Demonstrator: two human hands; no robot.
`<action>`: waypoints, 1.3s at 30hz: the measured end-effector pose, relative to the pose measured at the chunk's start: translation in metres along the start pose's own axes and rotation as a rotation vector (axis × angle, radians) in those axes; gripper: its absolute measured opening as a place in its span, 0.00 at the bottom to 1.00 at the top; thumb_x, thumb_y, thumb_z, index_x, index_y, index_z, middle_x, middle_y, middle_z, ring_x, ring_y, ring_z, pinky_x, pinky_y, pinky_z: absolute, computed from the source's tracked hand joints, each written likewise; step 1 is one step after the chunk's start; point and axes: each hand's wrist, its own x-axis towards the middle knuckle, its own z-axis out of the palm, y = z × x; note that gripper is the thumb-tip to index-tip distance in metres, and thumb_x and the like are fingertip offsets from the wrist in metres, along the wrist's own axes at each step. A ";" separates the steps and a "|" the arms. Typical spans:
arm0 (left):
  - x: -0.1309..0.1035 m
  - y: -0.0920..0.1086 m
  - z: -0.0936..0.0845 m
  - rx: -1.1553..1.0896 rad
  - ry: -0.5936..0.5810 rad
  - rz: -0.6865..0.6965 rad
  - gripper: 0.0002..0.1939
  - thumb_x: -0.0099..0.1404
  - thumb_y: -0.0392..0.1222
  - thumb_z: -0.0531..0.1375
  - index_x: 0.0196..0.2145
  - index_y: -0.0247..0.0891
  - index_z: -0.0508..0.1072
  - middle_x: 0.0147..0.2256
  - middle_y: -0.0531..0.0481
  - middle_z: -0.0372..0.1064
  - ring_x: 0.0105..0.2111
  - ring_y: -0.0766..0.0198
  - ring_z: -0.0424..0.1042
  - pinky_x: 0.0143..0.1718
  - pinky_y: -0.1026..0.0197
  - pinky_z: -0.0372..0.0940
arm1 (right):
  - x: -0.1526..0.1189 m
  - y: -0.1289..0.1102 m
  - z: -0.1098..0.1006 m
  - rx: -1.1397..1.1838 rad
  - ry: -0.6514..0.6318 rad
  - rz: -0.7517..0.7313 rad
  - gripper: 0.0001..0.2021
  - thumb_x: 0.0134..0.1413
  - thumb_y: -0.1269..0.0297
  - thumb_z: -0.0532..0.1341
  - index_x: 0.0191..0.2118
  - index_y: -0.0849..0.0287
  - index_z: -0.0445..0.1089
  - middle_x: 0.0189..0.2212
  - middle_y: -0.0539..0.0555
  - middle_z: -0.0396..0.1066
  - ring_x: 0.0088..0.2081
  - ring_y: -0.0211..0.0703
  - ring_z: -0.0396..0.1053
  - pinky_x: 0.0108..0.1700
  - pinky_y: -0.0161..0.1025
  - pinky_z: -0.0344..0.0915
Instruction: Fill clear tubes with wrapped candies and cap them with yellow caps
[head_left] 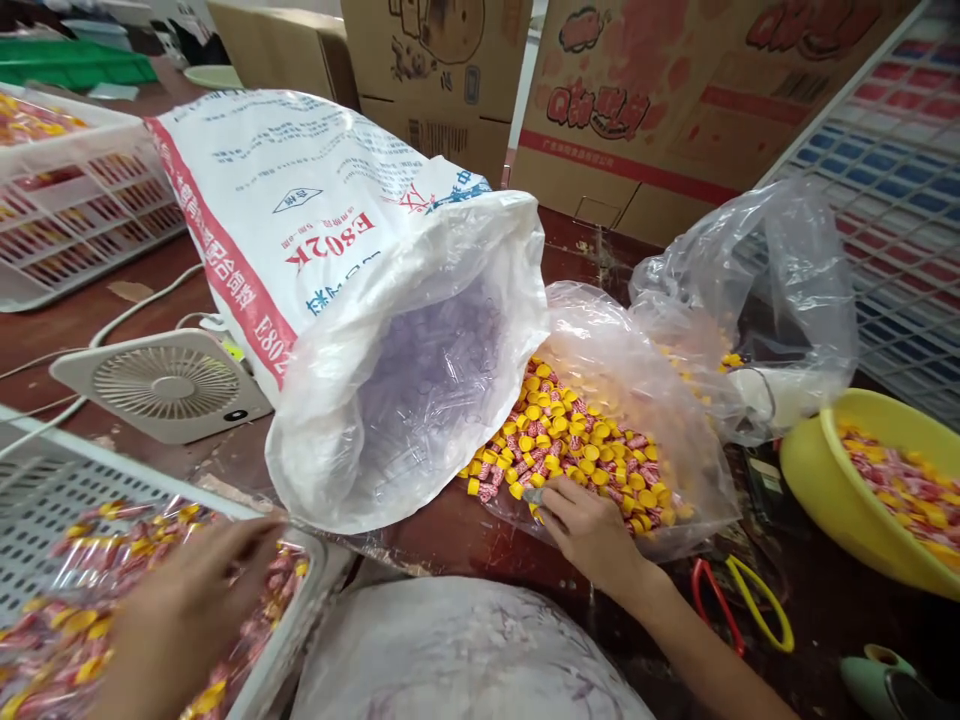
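Note:
My right hand (589,525) is at the near edge of a heap of small yellow caps with red-and-white patterned stubs (577,440). Its fingertips, one with a grey cover, pinch together at a yellow cap (537,514). The heap spills from a clear plastic bag (626,350). Motion blurs my left hand (191,605), which hovers over a white basket (319,570) of clear tubes with yellow-and-red ends (112,545); whether it holds anything does not show. Between the hands, a white woven sack (300,220) lies with its mouth towards me, full of clear plastic tubes (427,370).
A small fan (176,385) stands left of the sack. A second white basket (82,210) is behind it. At right are a yellow basin (817,470) of more pieces and red-and-yellow-handled scissors (761,605). Cardboard boxes (622,120) line the back. A patterned cloth (465,650) covers the near edge.

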 end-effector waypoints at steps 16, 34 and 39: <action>0.045 0.105 0.063 -0.327 -0.394 0.151 0.09 0.69 0.39 0.59 0.47 0.38 0.72 0.42 0.45 0.77 0.41 0.57 0.78 0.41 0.59 0.72 | 0.029 -0.044 0.011 1.525 -0.057 0.554 0.13 0.47 0.58 0.73 0.36 0.60 0.76 0.28 0.49 0.77 0.27 0.36 0.73 0.31 0.32 0.71; 0.035 0.116 0.065 -0.418 -0.627 0.162 0.12 0.63 0.28 0.54 0.42 0.41 0.68 0.39 0.49 0.69 0.37 0.60 0.73 0.37 0.61 0.69 | 0.020 -0.039 0.014 0.566 -0.218 0.364 0.12 0.56 0.61 0.70 0.29 0.58 0.67 0.25 0.47 0.70 0.28 0.39 0.68 0.28 0.33 0.59; 0.061 0.082 0.069 0.143 -0.465 0.029 0.18 0.64 0.29 0.52 0.49 0.38 0.72 0.40 0.43 0.70 0.35 0.54 0.75 0.30 0.58 0.67 | 0.022 -0.004 0.000 -0.328 0.012 0.186 0.02 0.61 0.69 0.64 0.36 0.58 0.71 0.36 0.56 0.71 0.39 0.48 0.69 0.36 0.39 0.59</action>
